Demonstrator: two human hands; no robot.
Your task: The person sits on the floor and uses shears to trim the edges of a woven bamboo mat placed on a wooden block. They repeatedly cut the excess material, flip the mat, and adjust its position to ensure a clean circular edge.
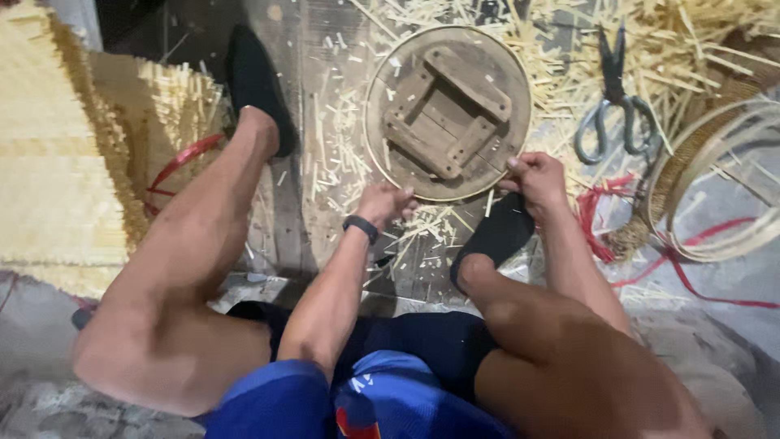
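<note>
Fingers (517,167) of two hands pinch one bamboo hoop (372,154).

Under my fingers the round wooden disc (448,111) is weathered grey-brown, its thin bamboo hoop (375,162) pale tan. My wristband (361,227) is black, as are my two socks (255,81), and my shorts (357,398) are bright blue over navy with a red and white mark. The large metal scissors (615,106) are dull grey. The scattered bamboo slivers (691,41) are straw yellow, the plastic straps (682,272) red, and the woven mat (49,154) pale yellow in a fine ribbed weave.
</note>
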